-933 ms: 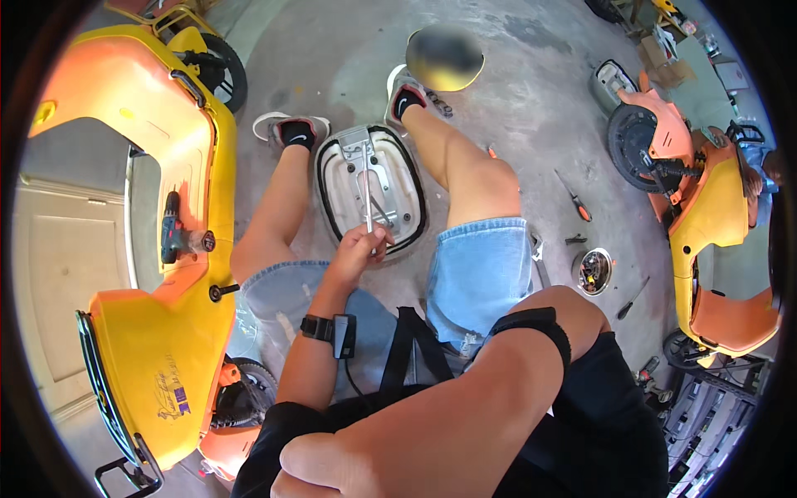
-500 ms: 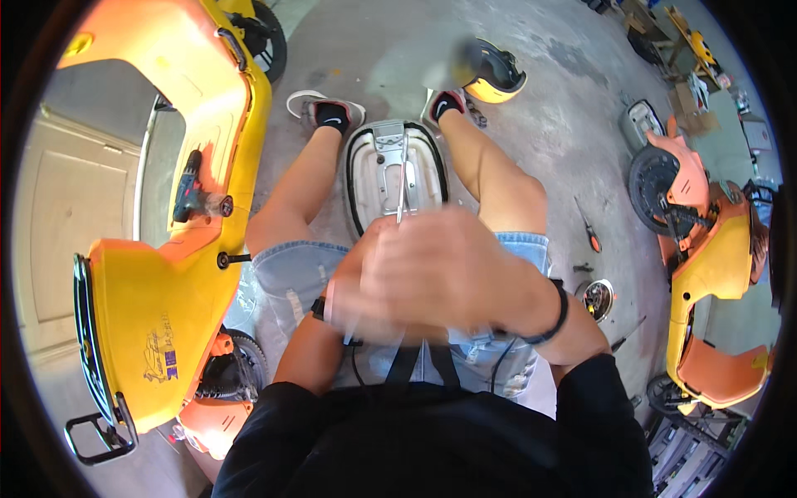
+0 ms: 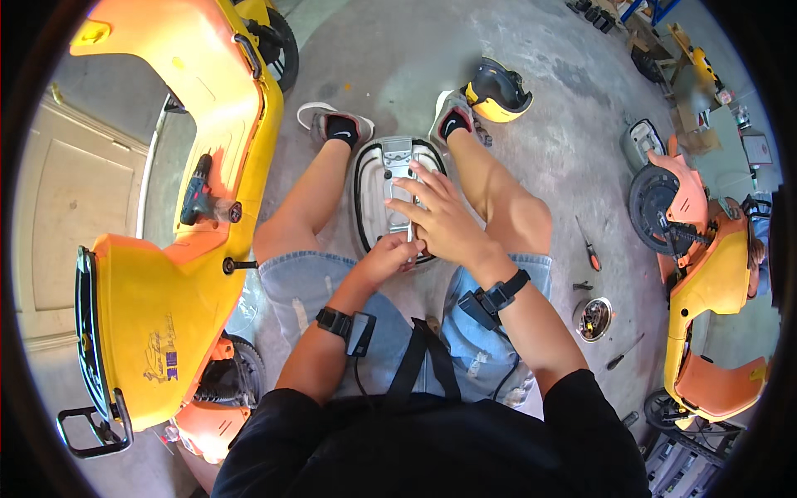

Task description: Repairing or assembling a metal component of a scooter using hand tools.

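Between my legs lies a scooter seat [image 3: 373,207], underside up, with a black seal round its pale shell and a metal hinge plate [image 3: 397,151] at its far end. Over its near end, my left hand [image 3: 390,256] is closed in a pinch on a thin metal rod [image 3: 411,233], of which only a short silver length shows. My right hand [image 3: 442,217] reaches across the seat with its fingers spread, its thumb side close to the rod and the left fingertips. Whether the right thumb touches the rod is hidden.
To the left stands a yellow-orange scooter body [image 3: 158,307] with a cordless drill [image 3: 202,196] on its footboard. A yellow-black helmet [image 3: 498,93] lies beyond my right foot. On the right are a screwdriver [image 3: 591,251], a bowl of small parts [image 3: 594,319] and another scooter [image 3: 714,274].
My right hand has gone from a blurred sweep over my left hand to spread fingers farther forward over the seat. The long rod that stood out over the seat now shows only briefly between the hands.
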The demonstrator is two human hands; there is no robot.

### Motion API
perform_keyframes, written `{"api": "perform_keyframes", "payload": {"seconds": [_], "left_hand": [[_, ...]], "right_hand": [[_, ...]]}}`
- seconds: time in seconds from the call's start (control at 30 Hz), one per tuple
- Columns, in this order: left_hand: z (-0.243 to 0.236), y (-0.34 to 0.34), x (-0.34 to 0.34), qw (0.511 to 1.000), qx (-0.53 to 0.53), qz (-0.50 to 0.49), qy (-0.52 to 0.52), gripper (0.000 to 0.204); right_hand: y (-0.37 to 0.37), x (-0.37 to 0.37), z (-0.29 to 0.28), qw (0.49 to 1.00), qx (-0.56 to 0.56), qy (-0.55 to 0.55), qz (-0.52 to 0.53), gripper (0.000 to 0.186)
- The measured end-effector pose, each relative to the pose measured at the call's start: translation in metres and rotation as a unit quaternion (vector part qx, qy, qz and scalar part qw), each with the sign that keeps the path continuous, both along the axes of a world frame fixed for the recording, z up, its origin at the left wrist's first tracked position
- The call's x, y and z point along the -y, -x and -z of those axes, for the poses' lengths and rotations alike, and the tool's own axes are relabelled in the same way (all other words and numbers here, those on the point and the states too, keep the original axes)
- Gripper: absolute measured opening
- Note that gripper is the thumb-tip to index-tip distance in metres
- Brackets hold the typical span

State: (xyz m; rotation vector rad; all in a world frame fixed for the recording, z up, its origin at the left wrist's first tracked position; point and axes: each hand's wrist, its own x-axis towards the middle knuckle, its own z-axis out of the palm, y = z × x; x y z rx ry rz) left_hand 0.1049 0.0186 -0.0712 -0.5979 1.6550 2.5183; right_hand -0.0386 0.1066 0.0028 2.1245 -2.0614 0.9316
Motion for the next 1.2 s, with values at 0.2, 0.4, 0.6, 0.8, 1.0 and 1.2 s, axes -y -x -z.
{"api": "perform_keyframes", "payload": {"seconds": [0.2, 0.4, 0.6, 0.8, 1.0, 1.2], "left_hand": [[-0.009, 0.005, -0.006, 0.999, -0.021, 0.044, 0.019, 0.033], [-0.005, 0.002, 0.000, 0.997, 0.064, -0.050, -0.020, 0.038], [0.019, -0.003, 0.024, 0.947, 0.143, -0.265, -0.110, 0.023], [0.036, 0.005, 0.011, 0.933, 0.173, -0.267, -0.166, 0.019], [0.051, -0.012, 0.011, 0.951, 0.143, -0.185, -0.201, 0.017], [0.056, -0.007, 0.019, 0.922, 0.159, -0.178, -0.304, 0.015]], "right_hand": [[0.017, -0.004, 0.017, 0.998, -0.017, -0.068, -0.005, 0.012], [0.024, 0.007, 0.020, 0.963, -0.183, -0.192, 0.044, 0.015], [0.011, 0.009, 0.018, 0.936, -0.047, -0.274, 0.217, 0.017], [-0.013, 0.002, -0.001, 0.880, 0.052, -0.454, 0.131, 0.020], [-0.022, 0.002, -0.010, 0.853, 0.028, -0.520, -0.032, 0.021], [-0.005, 0.003, 0.012, 0.848, 0.111, -0.516, -0.046, 0.029]]}}
